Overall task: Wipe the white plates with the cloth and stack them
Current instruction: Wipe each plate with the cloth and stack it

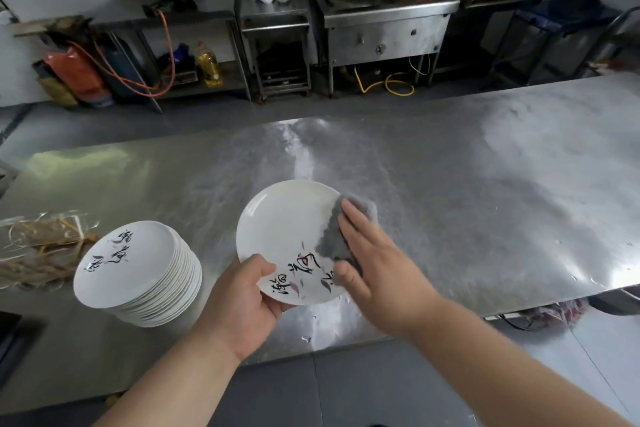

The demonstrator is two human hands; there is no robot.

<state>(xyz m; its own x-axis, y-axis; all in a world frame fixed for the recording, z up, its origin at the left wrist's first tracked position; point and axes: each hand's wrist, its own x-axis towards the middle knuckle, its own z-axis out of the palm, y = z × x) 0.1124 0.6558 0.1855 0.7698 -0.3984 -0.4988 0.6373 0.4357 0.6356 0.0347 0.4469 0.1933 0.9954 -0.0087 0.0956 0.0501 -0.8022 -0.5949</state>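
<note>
The left hand (pixel 242 302) pinches the near rim of the white plate (pixel 280 229), thumb on top, steadying it for wiping. The right hand (pixel 374 270), fingers straight, presses the grey cloth (pixel 332 236) onto its right side. The plate stack (pixel 138 274) stands left of the left hand.

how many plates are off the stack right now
1: the plate gripped by the left hand, with the right hand pressing the cloth on it. Others sit in the stack to its left.

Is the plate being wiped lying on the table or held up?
Held up and tilted: the left hand grips the plate by its near rim.
</note>
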